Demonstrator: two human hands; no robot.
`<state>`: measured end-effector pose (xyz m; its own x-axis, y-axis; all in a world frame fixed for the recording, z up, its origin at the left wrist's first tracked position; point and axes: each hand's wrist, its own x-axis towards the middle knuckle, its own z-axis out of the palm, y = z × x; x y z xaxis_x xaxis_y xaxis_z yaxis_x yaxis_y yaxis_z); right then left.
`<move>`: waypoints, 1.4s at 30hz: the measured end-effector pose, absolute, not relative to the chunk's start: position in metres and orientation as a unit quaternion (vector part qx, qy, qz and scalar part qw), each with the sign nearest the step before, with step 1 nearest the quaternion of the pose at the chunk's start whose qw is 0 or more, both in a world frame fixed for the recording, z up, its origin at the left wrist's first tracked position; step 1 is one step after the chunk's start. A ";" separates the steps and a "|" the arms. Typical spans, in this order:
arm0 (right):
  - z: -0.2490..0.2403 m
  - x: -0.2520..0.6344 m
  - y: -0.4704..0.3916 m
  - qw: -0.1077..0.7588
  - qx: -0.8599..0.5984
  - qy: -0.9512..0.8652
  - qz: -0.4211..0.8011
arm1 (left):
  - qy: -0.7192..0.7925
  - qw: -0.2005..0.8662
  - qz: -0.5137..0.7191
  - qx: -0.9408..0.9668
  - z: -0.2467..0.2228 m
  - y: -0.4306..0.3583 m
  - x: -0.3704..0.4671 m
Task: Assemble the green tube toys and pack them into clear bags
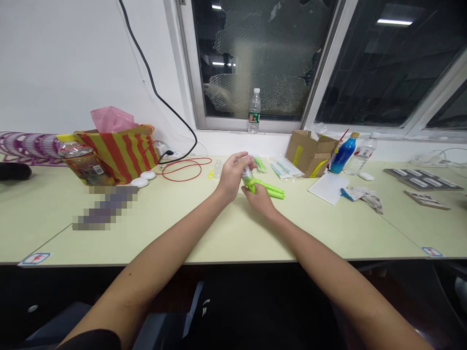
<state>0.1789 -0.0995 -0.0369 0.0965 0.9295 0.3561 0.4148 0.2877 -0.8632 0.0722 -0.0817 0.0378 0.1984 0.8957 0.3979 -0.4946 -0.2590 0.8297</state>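
Over the middle of the table, my left hand (232,176) is closed round the clear upper part of a small item with a bright green lower part (248,181). Just to its right, my right hand (260,198) grips the green part from below. Long green pieces (273,190) stick out to the right beyond my right hand; whether they join the item is unclear. Behind my hands lies a clear packet with something green in it (260,164). A small clear piece (218,168) and a yellow ring-shaped piece (210,174) are left of my left hand.
A striped bag (126,153), a large bottle (82,160) and a red cable (182,170) are at the left. A cardboard box (310,151), a blue bottle (343,154), white paper (329,188) and a glove (365,196) lie to the right. A water bottle (254,114) stands on the sill.
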 end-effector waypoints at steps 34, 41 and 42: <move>-0.017 0.182 -0.118 0.456 -0.420 -0.582 0.526 | 0.177 0.710 0.479 0.485 0.077 -0.077 0.085; -0.012 0.182 -0.131 0.315 -0.180 -0.513 0.778 | 0.164 0.742 0.425 0.493 0.092 -0.089 0.079; -0.014 0.182 -0.131 0.304 -0.168 -0.504 0.791 | 0.167 0.743 0.424 0.489 0.092 -0.090 0.080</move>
<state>0.1821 -0.1309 -0.0142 -0.7587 0.6501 0.0415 -0.3117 -0.3064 -0.8994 0.0795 -0.0902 0.0921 0.5840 0.7945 0.1666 -0.4670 0.1610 0.8695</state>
